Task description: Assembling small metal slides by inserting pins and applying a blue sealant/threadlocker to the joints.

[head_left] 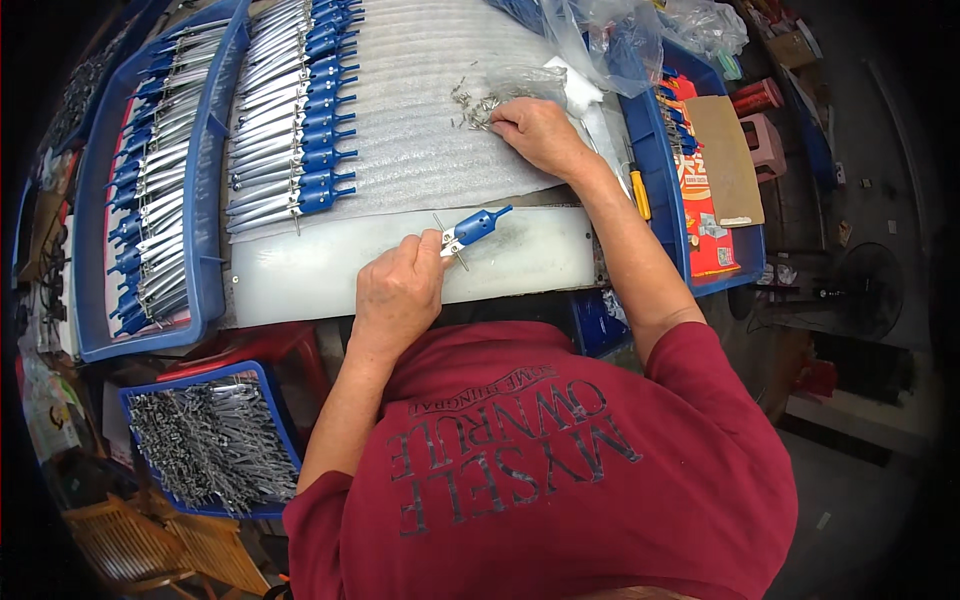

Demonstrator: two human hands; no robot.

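My left hand [402, 288] is closed around a blue-headed hand tool [472, 231] with silver metal parts, held above the white board near the bench's front edge. Its narrow blue tip points to the right, and a thin metal pin sticks out crosswise from it. Farther back, my right hand [540, 135] reaches into a loose pile of small metal pins [470, 108]. Thumb and forefinger are pinched together at the pile; whatever lies between them is hidden. A long row of similar blue-headed tools [322, 130] lies side by side on the foam sheet [430, 60] to the left.
At the far left stands a blue tray [208, 200] full of such tools. Another blue bin [745, 275] at right holds cardboard and more tools, with a yellow-handled screwdriver [640, 195] beside it. Below left, a blue crate [270, 390] holds many grey metal parts. Clear plastic bags [610, 45] lie behind.
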